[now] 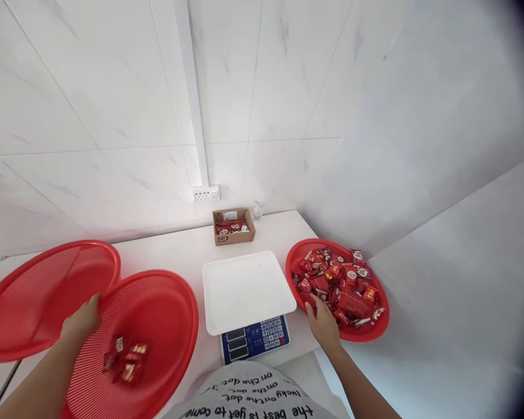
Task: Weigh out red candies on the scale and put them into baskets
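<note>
At the lower left, my left hand (pixel 82 321) is closed over the rim of a round red plastic basket (pixel 174 326). Several small red packets (pixel 128 359) lie in this basket and look slightly blurred. On the right, my right hand (pixel 324 325) reaches over the near left rim of another red basket (pixel 385 323), heaped with red-wrapped packets (pixel 351 276). Thumb and fingers close around something dark red there; whether it is a packet or part of the basket is unclear. Between the hands stands a scale with a white tray (pixel 247 291) and a blue keypad panel (pixel 255 339).
A third red basket (pixel 107 249) stands at the far left, touching the front one. By the wall are a small cardboard box (pixel 234 237) holding red packets and a clear glass (pixel 257 209). A socket (pixel 205 193) is on the tiled wall; another wall closes the right side.
</note>
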Motion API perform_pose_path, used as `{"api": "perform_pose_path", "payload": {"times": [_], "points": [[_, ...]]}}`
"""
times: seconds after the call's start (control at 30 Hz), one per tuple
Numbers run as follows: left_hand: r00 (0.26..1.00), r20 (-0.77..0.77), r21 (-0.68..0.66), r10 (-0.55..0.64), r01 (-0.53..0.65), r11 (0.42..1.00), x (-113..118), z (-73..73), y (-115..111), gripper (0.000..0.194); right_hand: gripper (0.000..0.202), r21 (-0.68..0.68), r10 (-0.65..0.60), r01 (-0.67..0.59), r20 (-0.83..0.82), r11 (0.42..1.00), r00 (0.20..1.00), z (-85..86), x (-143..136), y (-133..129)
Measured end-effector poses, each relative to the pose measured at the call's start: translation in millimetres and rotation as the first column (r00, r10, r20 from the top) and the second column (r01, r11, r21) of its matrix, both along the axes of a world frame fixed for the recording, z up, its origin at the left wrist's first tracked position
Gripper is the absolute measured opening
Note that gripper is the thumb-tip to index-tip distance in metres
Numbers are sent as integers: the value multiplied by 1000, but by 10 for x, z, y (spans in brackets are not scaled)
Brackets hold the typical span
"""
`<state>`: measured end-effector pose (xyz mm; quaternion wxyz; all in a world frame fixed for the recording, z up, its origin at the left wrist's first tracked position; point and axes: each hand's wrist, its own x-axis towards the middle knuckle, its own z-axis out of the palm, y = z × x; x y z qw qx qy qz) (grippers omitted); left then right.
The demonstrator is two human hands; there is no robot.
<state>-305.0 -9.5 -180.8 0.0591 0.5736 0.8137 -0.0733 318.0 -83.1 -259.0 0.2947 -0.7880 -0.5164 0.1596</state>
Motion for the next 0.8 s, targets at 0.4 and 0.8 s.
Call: {"api": "perform_pose_path", "payload": {"times": [0.4, 0.8], "points": [[980, -163, -92, -114, 100, 991, -173, 117, -304, 56, 52, -23, 0, 0, -17, 1000, 1000, -21, 6, 13], [963, 226, -59, -146, 163, 985, 1107, -78, 185, 49, 47, -153, -17, 0, -108, 988, 994, 46, 92, 94]]}}
